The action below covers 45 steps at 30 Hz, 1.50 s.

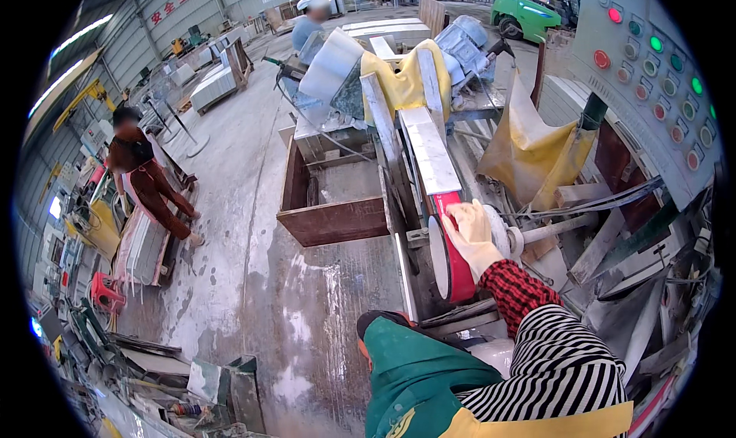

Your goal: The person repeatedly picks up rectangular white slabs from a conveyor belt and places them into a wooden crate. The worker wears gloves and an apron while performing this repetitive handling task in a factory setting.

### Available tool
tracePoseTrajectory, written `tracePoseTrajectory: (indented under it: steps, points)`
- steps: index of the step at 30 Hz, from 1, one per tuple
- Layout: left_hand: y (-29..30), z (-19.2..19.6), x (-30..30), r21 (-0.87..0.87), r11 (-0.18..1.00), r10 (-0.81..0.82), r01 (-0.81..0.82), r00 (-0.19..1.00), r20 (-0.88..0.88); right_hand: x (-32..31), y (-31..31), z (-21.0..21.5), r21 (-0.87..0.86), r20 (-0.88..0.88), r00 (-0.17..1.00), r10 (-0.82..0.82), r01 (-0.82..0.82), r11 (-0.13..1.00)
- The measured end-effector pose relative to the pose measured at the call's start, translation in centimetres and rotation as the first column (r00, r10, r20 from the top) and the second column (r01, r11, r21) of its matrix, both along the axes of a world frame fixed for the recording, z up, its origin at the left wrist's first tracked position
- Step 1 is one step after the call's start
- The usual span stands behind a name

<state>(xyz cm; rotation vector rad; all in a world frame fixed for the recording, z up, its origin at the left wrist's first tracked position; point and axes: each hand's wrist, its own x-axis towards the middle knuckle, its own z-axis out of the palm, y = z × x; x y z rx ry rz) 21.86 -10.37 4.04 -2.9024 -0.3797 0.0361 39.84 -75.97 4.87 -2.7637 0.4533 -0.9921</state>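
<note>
Cream glove fabric covers the one hand in view, the right hand [471, 235], near the middle of the scene. It reaches in from the near right, out of a sleeve [571, 361] with black and white stripes and a single red-and-black checked cuff [515, 288]. Its fingers are bent over one red belt [460, 277]; whether they touch it or sit just above, I cannot tell, nor whether they grip anything. The left hand is out of view, so its state cannot be told.

The belt wraps one roller with a pale face [438, 258]. Directly beyond it, one long white stone strip [429, 154] runs away toward the far side, passing between two upright boards, a left board [378, 108] and a right board [433, 85]. A yellow cloth [406, 85] drapes across the machine there; a second, stained yellow sheet [529, 150] hangs to the right.

Left of the strip stands one brown-sided wooden box [333, 227]. At the far right are one control panel [640, 100] with rows of round buttons, and one green forklift [525, 16] beyond. Two other people are present: one in brown [146, 169] at left, one in a pale cap [309, 25] farther off. One red stool [107, 292] is at left.
</note>
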Motion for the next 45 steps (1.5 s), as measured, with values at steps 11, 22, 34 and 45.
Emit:
tracePoseTrajectory:
  steps: [11,22,34,45]
  points:
    - [0.3,-0.3,0.3,0.054,0.994,0.103,-0.097,0.987,-0.120,7.7,-0.9,0.6,-0.191,-0.120,0.979,-0.167,0.142,0.971]
    - [0.1,0.0,0.6,0.104,0.989,0.125,-0.104,0.967,-0.220,7.4,-0.6,0.2,-0.211,-0.114,0.984,-0.136,0.109,0.971]
    - [3.3,-4.7,0.0,-0.158,0.971,0.202,-0.180,0.970,0.138,6.8,-1.0,-2.1,-0.283,-0.149,0.985,-0.088,0.043,0.958]
    - [3.4,-4.7,-0.1,-0.112,0.985,0.150,-0.128,0.965,0.215,8.5,-4.8,-3.2,-0.137,-0.311,0.948,-0.072,0.031,0.990]
